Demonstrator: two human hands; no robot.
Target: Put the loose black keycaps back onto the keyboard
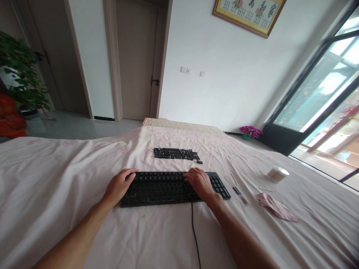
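A black keyboard (159, 189) lies on a pink-white cloth, its middle and lower rows bare of keycaps. The top rows and the number pad still carry keys. My left hand (123, 184) grips the keyboard's upper left corner, with the thumb over the edge. Over the right part of the top rows, my right hand (198, 181) has its fingers bent together at the keys. Whatever is under those fingertips is hidden. Beyond the keyboard, loose black keycaps (175, 153) lie grouped in rows, a few at the right end out of line.
To the right lie a small dark-handled tool (237, 191), a crumpled pink cloth (276, 206) and a round container of cotton swabs (277, 174), with several loose swabs nearby. A black cable (194, 231) runs from the keyboard toward me. The cloth surface (157, 239) is wrinkled.
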